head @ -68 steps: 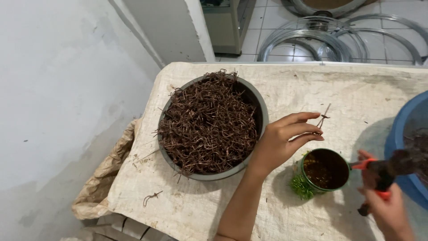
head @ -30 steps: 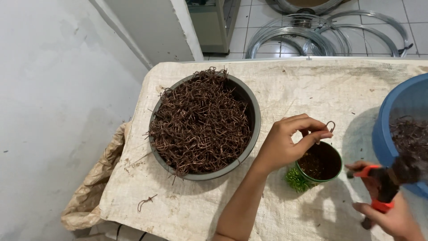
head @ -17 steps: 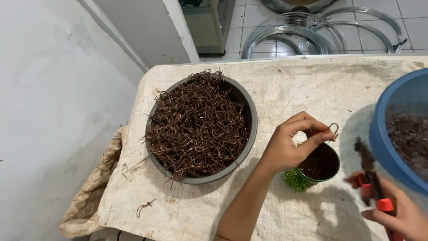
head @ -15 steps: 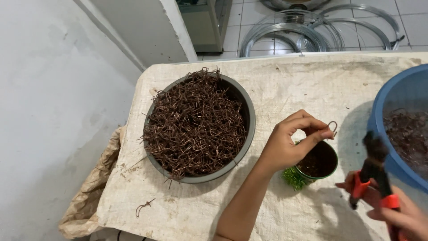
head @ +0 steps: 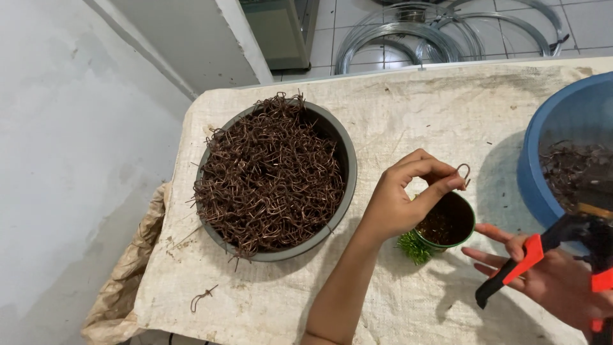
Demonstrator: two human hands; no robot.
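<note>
rusty wire hook (head: 463,171) upright, bend topmost, pinched in left hand (head: 399,203); pliers (head: 543,255) gripped in right hand (head: 549,281)

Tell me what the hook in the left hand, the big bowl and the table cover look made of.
Hook: thin bent wire, rusty brown, likely steel. Bowl: smooth grey, metal or plastic, hard to tell. Cover: coarse woven off-white sacking, stained.

Single head-worn view, looking steeply down from above at close range onto the cloth-covered tabletop (head: 408,108). The far tabletop edge and tiled floor (head: 594,19) lie at the frame top, a pale wall (head: 64,160) fills the left. The blue tub (head: 562,140) is cropped at the right edge. No second view.
</note>
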